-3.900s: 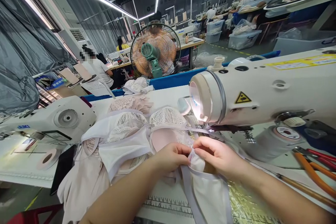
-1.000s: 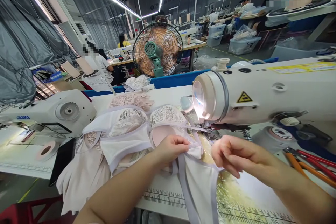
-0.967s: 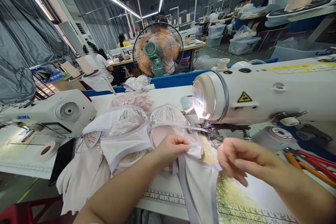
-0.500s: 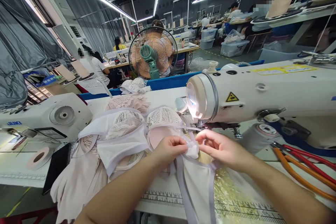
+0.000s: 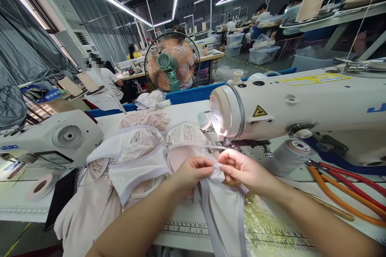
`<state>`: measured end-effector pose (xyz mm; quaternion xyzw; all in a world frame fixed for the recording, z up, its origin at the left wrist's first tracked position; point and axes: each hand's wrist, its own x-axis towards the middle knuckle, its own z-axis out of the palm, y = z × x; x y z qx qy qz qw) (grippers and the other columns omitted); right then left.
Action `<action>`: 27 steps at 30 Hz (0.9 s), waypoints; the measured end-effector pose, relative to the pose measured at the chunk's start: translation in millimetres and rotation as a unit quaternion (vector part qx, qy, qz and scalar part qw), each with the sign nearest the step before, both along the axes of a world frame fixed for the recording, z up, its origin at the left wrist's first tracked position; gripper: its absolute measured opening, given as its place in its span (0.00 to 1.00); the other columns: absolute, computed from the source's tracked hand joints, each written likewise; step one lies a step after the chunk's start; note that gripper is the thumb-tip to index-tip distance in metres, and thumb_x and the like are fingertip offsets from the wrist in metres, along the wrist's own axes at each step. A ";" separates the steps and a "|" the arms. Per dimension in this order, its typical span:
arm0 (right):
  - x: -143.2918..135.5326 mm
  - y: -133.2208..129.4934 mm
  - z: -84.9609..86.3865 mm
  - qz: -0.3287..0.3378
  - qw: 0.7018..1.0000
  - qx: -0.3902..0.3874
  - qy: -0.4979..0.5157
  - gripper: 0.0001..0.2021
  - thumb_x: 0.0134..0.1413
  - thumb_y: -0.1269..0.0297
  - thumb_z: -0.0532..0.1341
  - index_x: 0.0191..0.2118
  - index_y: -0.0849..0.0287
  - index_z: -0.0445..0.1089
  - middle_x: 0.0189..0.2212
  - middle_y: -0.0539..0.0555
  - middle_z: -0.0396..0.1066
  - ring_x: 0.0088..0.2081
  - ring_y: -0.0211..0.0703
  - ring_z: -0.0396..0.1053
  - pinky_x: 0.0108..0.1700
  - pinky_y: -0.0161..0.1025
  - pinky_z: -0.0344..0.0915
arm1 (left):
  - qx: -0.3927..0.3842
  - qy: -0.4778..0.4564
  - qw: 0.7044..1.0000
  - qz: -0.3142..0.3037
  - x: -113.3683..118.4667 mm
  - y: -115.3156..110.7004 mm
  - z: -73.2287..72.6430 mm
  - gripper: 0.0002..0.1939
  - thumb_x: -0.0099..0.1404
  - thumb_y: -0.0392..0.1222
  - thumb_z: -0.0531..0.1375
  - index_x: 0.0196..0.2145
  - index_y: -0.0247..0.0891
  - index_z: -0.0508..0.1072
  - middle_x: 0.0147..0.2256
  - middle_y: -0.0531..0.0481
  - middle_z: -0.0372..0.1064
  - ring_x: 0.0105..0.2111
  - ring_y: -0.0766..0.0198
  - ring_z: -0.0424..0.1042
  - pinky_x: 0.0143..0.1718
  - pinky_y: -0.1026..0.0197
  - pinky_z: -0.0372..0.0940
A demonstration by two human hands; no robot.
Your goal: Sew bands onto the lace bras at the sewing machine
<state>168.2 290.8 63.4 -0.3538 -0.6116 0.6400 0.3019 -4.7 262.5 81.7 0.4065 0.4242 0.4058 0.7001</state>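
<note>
Thumb and fingers of my left hand [image 5: 193, 172] pinch the edge of a pale lilac-white bra [image 5: 224, 204]. Close beside it, my right hand [image 5: 241, 168] pinches the same fabric, the fingertips of both hands nearly touching. The bra's wing hangs down over the table's front edge. Just beyond my hands is the lit head of a white sewing machine [image 5: 227, 110]; its needle area is partly hidden. More lace bras [image 5: 138, 144] lie heaped to the left of my hands.
Orange-handled and red-handled tools [image 5: 340, 192] lie at the right, near a grey thread cone [image 5: 291, 156]. A second machine [image 5: 66, 136], a tape roll [image 5: 42, 186] and a dark flat device [image 5: 62, 196] are at the left. A fan [image 5: 171, 62] stands behind the table.
My right hand has moved left, closer to my left hand, closing the gap between the fingertips on the fabric. The camera view has shifted slightly.
</note>
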 end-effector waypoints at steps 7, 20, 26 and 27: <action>2.5 1.2 2.4 -0.007 0.997 0.067 -0.040 0.11 0.49 0.56 0.58 0.31 0.60 0.60 0.19 0.46 0.62 0.22 0.34 0.61 0.23 0.32 0.58 | 0.032 0.013 0.999 -0.016 0.5 -1.1 0.1 0.11 0.45 0.42 0.66 0.27 0.33 0.76 0.25 0.50 0.71 0.27 0.67 0.65 0.34 0.64 0.58; 87.8 -42.4 59.1 -0.014 0.868 0.344 -0.357 0.15 0.55 0.55 0.50 0.41 0.52 0.70 0.41 0.56 0.71 0.41 0.48 0.68 0.42 0.40 0.64 | 0.070 0.059 0.996 -0.002 -0.9 -0.5 -3.9 0.11 0.45 0.41 0.65 0.29 0.33 0.76 0.28 0.48 0.72 0.29 0.66 0.67 0.36 0.63 0.59; 168.9 -25.1 8.2 -0.173 0.762 0.195 -0.593 0.12 0.50 0.61 0.50 0.31 0.56 0.70 0.34 0.60 0.74 0.32 0.51 0.71 0.32 0.41 0.64 | 0.057 0.057 0.997 -0.013 0.8 -1.6 -2.9 0.09 0.44 0.40 0.65 0.25 0.33 0.74 0.24 0.51 0.69 0.26 0.68 0.64 0.33 0.64 0.58; 176.4 -20.7 -3.0 -0.192 0.745 0.209 -0.604 0.11 0.48 0.62 0.51 0.29 0.57 0.70 0.32 0.61 0.74 0.31 0.51 0.71 0.31 0.40 0.64 | 0.058 0.060 0.996 -0.016 1.3 -2.1 -2.4 0.09 0.44 0.40 0.65 0.25 0.33 0.74 0.24 0.51 0.69 0.26 0.69 0.64 0.33 0.64 0.57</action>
